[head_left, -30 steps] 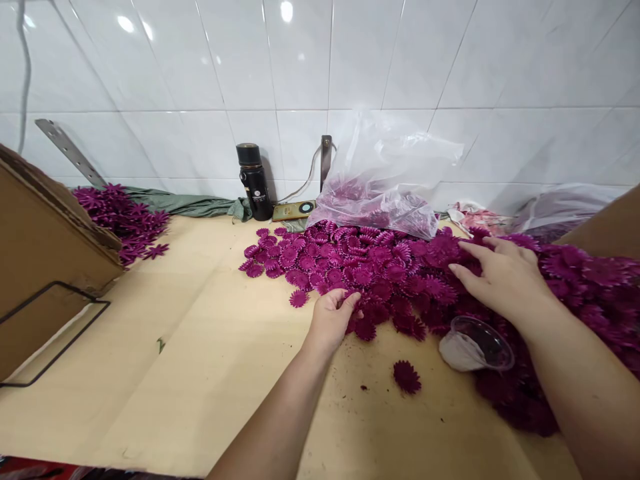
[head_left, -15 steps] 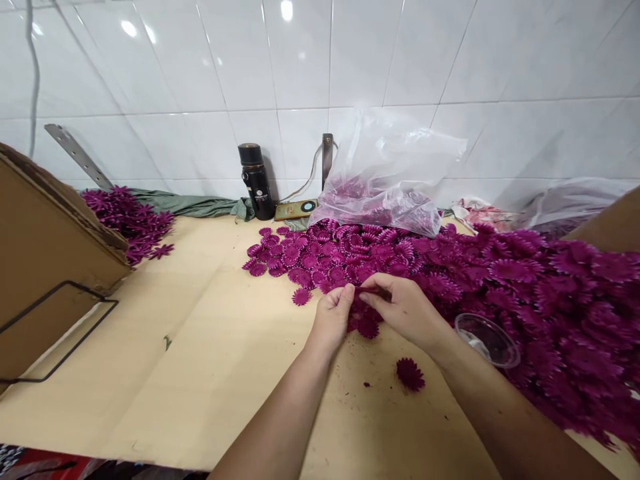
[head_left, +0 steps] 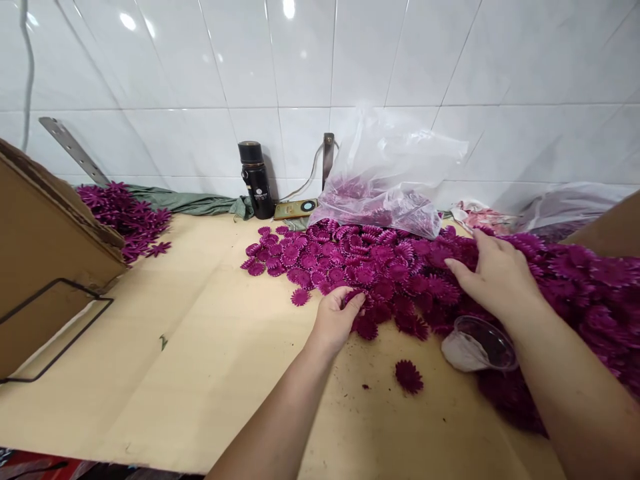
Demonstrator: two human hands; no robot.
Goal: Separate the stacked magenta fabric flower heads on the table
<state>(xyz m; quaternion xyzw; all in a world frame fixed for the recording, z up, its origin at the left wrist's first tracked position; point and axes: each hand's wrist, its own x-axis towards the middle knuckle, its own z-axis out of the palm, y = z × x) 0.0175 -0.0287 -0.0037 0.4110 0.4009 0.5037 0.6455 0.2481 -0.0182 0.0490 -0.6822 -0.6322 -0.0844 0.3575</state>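
Note:
My left hand (head_left: 336, 321) pinches a purple artificial flower piece (head_left: 354, 297) between thumb and fingers, at the front edge of a broad pile of purple toothed-edge flower pieces (head_left: 370, 257). Out over the right part of that pile reaches my right hand (head_left: 505, 281), its thumb apart from the fingers and nothing visible in it. The fingertips seem to be at the pile, though contact is hard to tell. A clear plastic tub (head_left: 493, 343) with something white in it lies tilted below the right hand. One loose purple flower piece (head_left: 409, 377) rests on the tan tabletop (head_left: 225, 373).
A cardboard box (head_left: 50, 267) with a black wire frame (head_left: 75, 333) stands at left, beside star-shaped purple pieces (head_left: 133, 220). Along the tiled wall are a black bottle (head_left: 257, 183), a phone-like device (head_left: 295, 209) and a plastic bag (head_left: 385, 180) of purple pieces.
My right hand has left the left hand and moved right, over the pile, opening its fingers. The left hand stays put, holding a flower piece. The tub has shifted slightly left.

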